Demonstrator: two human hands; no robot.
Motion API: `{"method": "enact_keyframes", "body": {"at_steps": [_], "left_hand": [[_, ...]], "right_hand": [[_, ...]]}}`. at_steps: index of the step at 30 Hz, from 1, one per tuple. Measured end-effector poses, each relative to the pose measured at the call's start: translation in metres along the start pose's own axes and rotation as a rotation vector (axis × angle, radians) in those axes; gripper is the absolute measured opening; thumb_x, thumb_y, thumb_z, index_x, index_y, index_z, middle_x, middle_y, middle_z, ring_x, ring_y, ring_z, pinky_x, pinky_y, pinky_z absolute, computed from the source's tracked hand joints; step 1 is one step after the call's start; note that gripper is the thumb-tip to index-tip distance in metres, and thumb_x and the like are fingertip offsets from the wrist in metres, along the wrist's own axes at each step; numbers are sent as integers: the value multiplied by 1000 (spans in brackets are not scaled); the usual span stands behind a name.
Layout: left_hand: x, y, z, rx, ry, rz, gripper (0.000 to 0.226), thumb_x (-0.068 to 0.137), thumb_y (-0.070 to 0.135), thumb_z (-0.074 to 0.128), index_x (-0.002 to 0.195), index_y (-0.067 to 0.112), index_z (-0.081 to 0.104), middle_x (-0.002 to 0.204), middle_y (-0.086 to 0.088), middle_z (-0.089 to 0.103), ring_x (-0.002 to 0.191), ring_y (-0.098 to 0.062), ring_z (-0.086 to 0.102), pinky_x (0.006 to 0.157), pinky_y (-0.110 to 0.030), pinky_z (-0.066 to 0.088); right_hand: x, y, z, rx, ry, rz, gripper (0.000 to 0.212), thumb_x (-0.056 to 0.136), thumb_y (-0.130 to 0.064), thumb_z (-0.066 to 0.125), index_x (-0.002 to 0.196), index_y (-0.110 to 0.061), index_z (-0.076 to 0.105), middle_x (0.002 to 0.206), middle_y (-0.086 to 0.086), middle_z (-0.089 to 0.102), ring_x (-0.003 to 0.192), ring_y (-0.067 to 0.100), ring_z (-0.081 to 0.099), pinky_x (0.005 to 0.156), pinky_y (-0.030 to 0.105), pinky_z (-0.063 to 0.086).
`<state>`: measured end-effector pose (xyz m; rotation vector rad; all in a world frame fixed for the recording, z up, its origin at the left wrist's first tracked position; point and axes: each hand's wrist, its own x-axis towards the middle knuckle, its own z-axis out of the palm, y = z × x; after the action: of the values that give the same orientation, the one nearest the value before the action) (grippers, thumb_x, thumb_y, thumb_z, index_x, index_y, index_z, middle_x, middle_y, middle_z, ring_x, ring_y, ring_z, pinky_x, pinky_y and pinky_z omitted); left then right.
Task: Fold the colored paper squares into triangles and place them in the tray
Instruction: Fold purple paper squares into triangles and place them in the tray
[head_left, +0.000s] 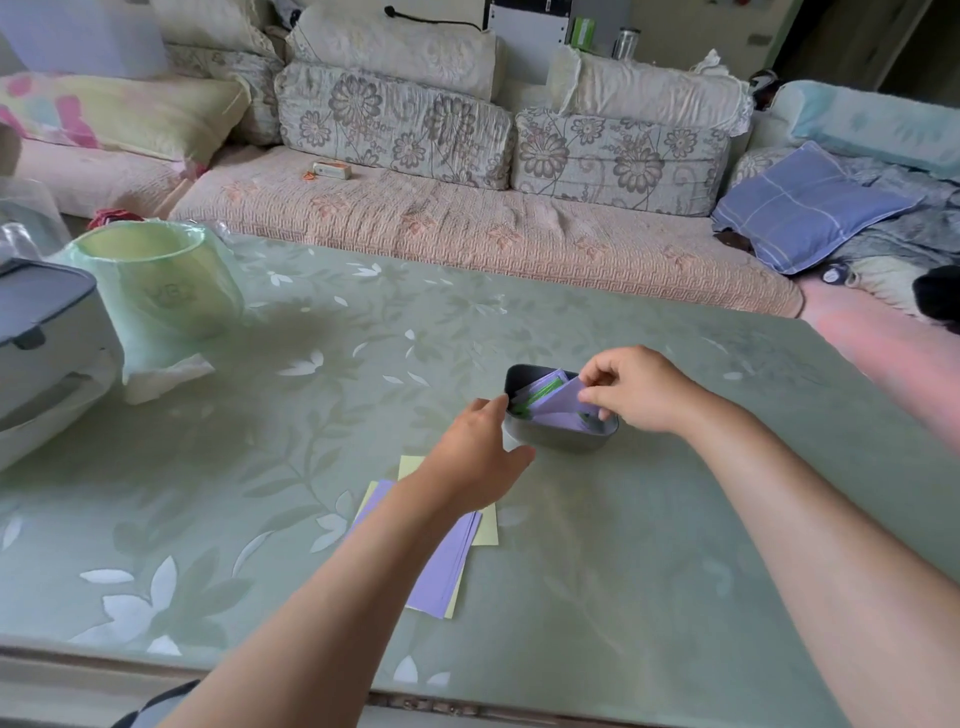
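Right grip (631, 392) pinching folded lilac paper triangle (558, 402), which sits inside small dark grey oval tray (561, 441) on green floral counter (675, 571). Left grip (478, 457) released, straight fingers against tray's left wall. Stack of lilac and yellow paper squares (447, 566) lies under left forearm.

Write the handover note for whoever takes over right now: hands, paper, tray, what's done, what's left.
left hand: fingers straight against the left end of the tray, steadying it.
right hand: pinches a folded purple paper, partly inside the tray.
Done: other folded pieces, one a green piece, are in the tray.
Left: seat this one, then fold the stacked squares, purple and yellow, on the table.
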<state>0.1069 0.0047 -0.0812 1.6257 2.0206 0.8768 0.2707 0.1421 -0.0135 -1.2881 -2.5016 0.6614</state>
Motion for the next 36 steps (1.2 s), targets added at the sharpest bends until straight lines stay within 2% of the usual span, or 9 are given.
{"method": "enact_keyframes", "body": {"at_steps": [4, 8, 10, 14, 19, 24, 28, 32, 36], "left_hand": [[1, 1, 2, -8, 16, -7, 70, 93, 35, 63, 151, 11, 31, 145, -6, 42, 128, -21, 49, 103, -31, 41], [-1, 2, 4, -4, 28, -6, 67, 93, 35, 62, 149, 11, 34, 141, -5, 43, 125, -21, 51, 100, -34, 44], [-1, 3, 4, -3, 30, -8, 62, 93, 34, 61, 146, 11, 37, 139, -5, 44, 122, -21, 53, 98, -33, 45], [-2, 3, 4, 2, 33, -8, 59, 94, 34, 60, 144, 13, 37, 138, -2, 44, 120, -19, 52, 94, -29, 45], [-2, 1, 4, 2, 31, -3, 59, 94, 33, 60, 145, 13, 37, 138, -1, 44, 121, -19, 51, 90, -24, 39], [-5, -1, 0, 23, 21, 21, 65, 94, 34, 60, 150, 22, 30, 139, 1, 44, 127, -18, 48, 94, -25, 38], [-15, -8, -15, 122, 35, 46, 71, 95, 35, 59, 155, 21, 22, 146, 2, 40, 134, -17, 40, 104, -29, 37], [-30, -25, -38, 230, 32, 59, 68, 94, 38, 61, 152, 24, 30, 144, 5, 45, 132, -17, 42, 104, -33, 40], [-49, -42, -60, 306, -68, 27, 71, 89, 43, 66, 150, 25, 35, 143, 4, 45, 134, -17, 42, 106, -31, 38]], "right_hand": [[5, 2, 3, -156, -103, -9, 17, 85, -15, 73, 74, -25, 66, 65, -9, 67, 62, 9, 62, 68, 24, 50], [6, -2, 16, -289, -149, -27, 6, 85, -27, 74, 82, -24, 69, 83, -13, 68, 83, 13, 64, 77, 27, 52], [8, -3, 20, -360, -128, -4, 15, 85, -35, 72, 88, -21, 70, 90, -5, 70, 88, 20, 64, 79, 31, 52], [12, -5, 24, -422, -64, 43, 27, 81, -41, 71, 78, -14, 66, 71, 0, 59, 68, 19, 49, 60, 26, 40], [15, -9, 33, -491, -38, 41, 34, 85, -43, 67, 65, -20, 51, 65, -2, 48, 69, 22, 48, 57, 26, 34], [14, -12, 32, -470, 28, 45, 29, 79, -47, 71, 84, -18, 72, 88, -3, 71, 89, 21, 62, 73, 27, 47], [2, -21, 26, -414, 77, 23, 24, 81, -45, 72, 98, -29, 69, 107, -7, 68, 105, 20, 61, 85, 29, 47], [-19, -45, 26, -248, 122, -74, 16, 82, -36, 71, 98, -32, 68, 97, -13, 69, 98, 13, 62, 84, 28, 48], [-44, -69, 44, -77, -2, -143, 11, 83, -33, 74, 93, -31, 69, 84, -16, 67, 82, 3, 61, 79, 21, 46]]}}
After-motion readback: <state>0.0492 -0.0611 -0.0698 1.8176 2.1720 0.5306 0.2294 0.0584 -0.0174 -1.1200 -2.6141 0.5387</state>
